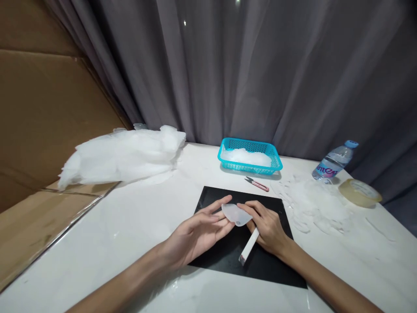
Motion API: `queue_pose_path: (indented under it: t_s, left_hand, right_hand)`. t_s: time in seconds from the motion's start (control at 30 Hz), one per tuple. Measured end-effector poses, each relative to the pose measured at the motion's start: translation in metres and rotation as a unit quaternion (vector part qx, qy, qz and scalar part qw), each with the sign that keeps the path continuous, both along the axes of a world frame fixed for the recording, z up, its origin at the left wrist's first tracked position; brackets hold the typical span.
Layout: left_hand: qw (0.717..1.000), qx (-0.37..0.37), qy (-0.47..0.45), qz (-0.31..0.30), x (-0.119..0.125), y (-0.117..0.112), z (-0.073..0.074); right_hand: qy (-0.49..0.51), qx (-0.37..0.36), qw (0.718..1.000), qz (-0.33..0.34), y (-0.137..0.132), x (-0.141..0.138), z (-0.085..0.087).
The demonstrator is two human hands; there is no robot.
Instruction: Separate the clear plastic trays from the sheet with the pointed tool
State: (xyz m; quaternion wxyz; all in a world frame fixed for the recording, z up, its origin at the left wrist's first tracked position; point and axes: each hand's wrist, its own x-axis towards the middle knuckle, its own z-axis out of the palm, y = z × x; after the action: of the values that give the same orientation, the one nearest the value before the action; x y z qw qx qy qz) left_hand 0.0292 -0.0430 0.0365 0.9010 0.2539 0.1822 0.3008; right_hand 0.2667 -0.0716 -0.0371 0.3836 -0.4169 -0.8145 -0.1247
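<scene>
A thin, translucent white piece with a curved edge and a small round mark is held up above a black mat. My right hand pinches its right edge between thumb and fingers. In the same hand is a flat white stick-shaped tool, its dark-tipped end pointing down toward the mat; its kind I cannot make out. My left hand is palm up and open, fingers spread, with the fingertips touching the piece's left side from beneath.
Behind the mat lie pink-handled thread snips and a blue basket with white pieces in it. A white heap sits at the left beside cardboard. Thin scraps, a water bottle and a tape roll are at right.
</scene>
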Motion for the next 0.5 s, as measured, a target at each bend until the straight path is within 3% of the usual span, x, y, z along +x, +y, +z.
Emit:
queue_pose_path:
  t_s: [0.2,0.5]
  left_hand:
    - [1.000,0.024,0.008,-0.017,0.0011,0.0009,0.0027]
    - [0.999,0.033,-0.003,-0.023,-0.0001,0.0028,-0.0043]
  right_hand:
    - [0.003,-0.007,1.000,-0.024,0.0022,-0.0016,0.0006]
    - [-0.010,-0.020,0.999,-0.039,0.0037,-0.0037,0.0000]
